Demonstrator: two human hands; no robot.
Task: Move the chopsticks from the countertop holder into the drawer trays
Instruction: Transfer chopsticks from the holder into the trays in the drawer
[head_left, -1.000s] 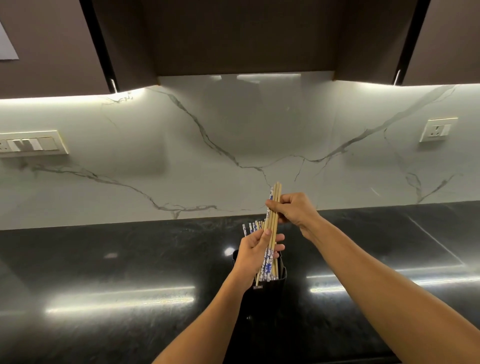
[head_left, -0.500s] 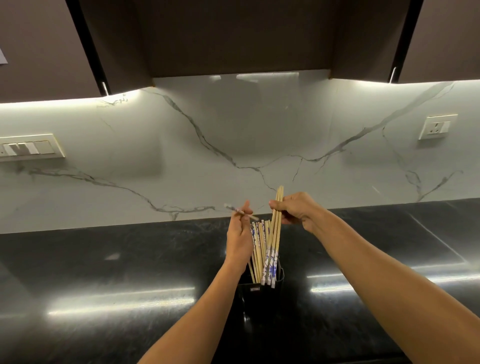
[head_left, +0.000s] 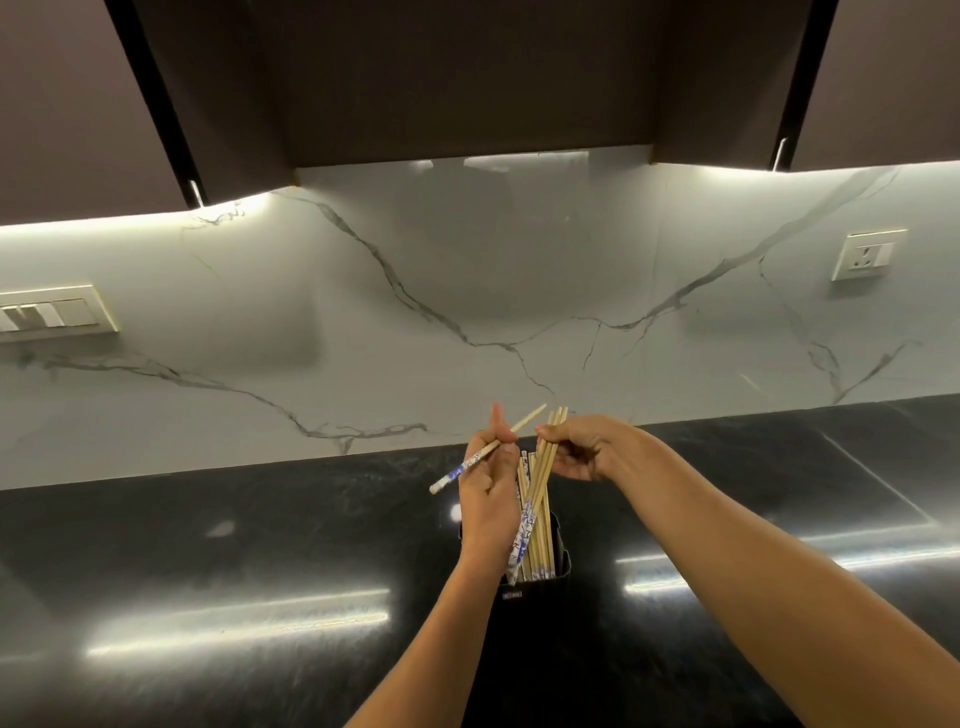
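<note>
Left hand: the left hand (head_left: 485, 493) is pinching a single chopstick (head_left: 467, 465) between thumb and fingers, and it is lying slanted with its blue-patterned end pointing down-left.
Right hand: the right hand (head_left: 584, 449) is gripping the bundle of chopsticks (head_left: 540, 499) near its plain upper ends, just beside the left hand.
Where the chopsticks are: the bundle is hanging down to the mouth of the black holder (head_left: 550, 587). Whether its lower ends are resting inside cannot be told.
Step in hand: the person is probably gathering the sticks into one handful before carrying them off.
Doing it well: the loose stick is asking to be laid parallel with the bundle, patterned ends together, so that one firm grip is taking them all. A straight upward lift is likely safest, since a sideways pull could tip the holder.
Risk: the bundle is fanning slightly, so a slack grip may be letting sticks slide out.
Drawer trays: the drawer trays are not showing in this view.
Surface: the holder is standing on a glossy black countertop (head_left: 208, 545) that is reflecting strips of light.
Room: a white veined backsplash (head_left: 467, 291) is running under dark cabinets (head_left: 467, 78), with a switch plate (head_left: 52, 314) at the left and a socket (head_left: 867, 254) at the right.
</note>
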